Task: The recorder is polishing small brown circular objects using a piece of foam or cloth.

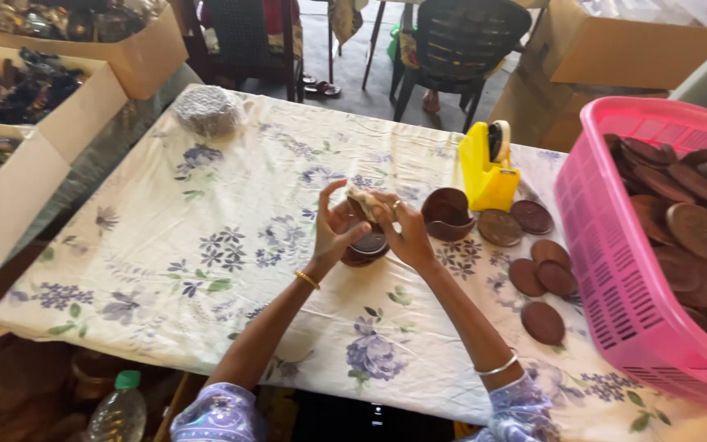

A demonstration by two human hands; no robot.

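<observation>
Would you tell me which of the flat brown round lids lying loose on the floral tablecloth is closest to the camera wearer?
The lowest flat brown round lid, lying alone below the others, beside the pink plastic basket.

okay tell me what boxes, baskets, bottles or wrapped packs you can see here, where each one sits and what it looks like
Cardboard boxes: left edge, tan, open, full of dark wrapped items.
Cardboard boxes: top right, tan, behind the table.
Pink basket: right, slotted plastic, holding brown discs.
Wrapped bundle: table's far left, round, silvery.
Bottle: bottom left, clear, green cap.
No labels, signs or screens stand out.
</observation>
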